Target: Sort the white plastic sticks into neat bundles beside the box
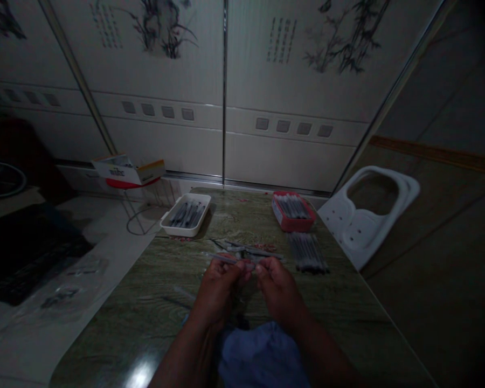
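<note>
Over the middle of the table, my left hand (222, 280) is closed around a thin, translucent pen (223, 259), which sticks out past the fingers to the left. Thumb and fingers of my right hand (275, 277) pinch together at its right end, close to the left fingertips. Whether a separate small part sits between the two hands is too dark to tell. Just beyond the fingers lie several loose pens or pen parts (262, 251). A row of similar clear pens with dark ends (308, 253) lies side by side to the right.
A white tray (205, 215) of pens stands at the back left, and a red box (297, 225) of pens at the back right. Blue cloth (262, 353) is at the near edge. A white chair (359, 229) stands right; an open carton (125, 172) sits on a red stool.
</note>
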### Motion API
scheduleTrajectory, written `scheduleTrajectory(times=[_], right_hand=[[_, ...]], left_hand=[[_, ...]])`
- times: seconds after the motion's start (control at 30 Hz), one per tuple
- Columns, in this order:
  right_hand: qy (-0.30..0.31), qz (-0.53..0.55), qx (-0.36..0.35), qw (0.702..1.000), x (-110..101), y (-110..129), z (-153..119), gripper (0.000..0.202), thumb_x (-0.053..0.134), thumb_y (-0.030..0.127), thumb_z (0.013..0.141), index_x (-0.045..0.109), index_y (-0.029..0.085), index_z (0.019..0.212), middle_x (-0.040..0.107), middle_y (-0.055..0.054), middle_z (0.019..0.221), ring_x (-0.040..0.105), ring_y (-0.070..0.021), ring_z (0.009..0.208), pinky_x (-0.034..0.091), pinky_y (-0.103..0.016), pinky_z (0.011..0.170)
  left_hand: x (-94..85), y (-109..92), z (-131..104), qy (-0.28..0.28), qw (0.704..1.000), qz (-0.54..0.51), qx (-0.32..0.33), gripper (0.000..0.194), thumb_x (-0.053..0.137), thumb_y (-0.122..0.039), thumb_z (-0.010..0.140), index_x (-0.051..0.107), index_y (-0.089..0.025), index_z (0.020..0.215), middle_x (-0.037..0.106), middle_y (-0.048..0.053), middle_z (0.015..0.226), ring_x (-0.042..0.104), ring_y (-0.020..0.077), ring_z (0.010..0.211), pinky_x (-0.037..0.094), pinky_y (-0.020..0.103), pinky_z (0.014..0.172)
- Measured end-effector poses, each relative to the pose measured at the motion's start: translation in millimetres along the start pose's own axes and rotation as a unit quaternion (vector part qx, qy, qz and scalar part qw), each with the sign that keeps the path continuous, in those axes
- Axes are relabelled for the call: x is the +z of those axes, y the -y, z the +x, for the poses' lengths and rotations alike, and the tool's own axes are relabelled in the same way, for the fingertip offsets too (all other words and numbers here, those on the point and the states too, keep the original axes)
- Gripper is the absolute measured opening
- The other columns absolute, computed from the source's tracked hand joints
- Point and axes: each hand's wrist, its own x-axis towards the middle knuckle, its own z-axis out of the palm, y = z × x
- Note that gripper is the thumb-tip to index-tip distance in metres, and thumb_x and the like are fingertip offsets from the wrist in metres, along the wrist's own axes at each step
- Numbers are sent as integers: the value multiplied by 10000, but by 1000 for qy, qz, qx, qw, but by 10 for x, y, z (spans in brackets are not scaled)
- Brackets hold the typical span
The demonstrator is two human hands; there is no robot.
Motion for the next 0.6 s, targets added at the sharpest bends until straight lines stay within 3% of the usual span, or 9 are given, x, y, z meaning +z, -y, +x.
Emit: scheduleTrajectory(times=[0.17,0.37,0.6], right_hand=[[-19,-4,-33,999,0,36,-9,305,459,517,973,560,247,876,587,0,731,531,-174,665,417,-281,592],[-16,45,14,999,7,32,-3,413,418,594,979,544,242,805,531,38,592,473,-133,500,348,-245,474],[-12,87,1,996,21,1,33,310,536,516,952,604,222,1021,660,-7,819,595,-139,630,430,-252,546]], left_hand=[[6,19,-12,9,1000,-1,-1,309,838,-216,725,571,-181,876,705,33,855,697,156,820,555,267,793],[-49,60,22,-29,999,-8,-43,281,821,-203,747,620,-173,941,683,21,809,692,135,750,553,217,702],[-90,30,41,-49,997,-16,-55,195,777,-162,794,627,-160,918,700,43,809,698,122,736,565,195,676]])
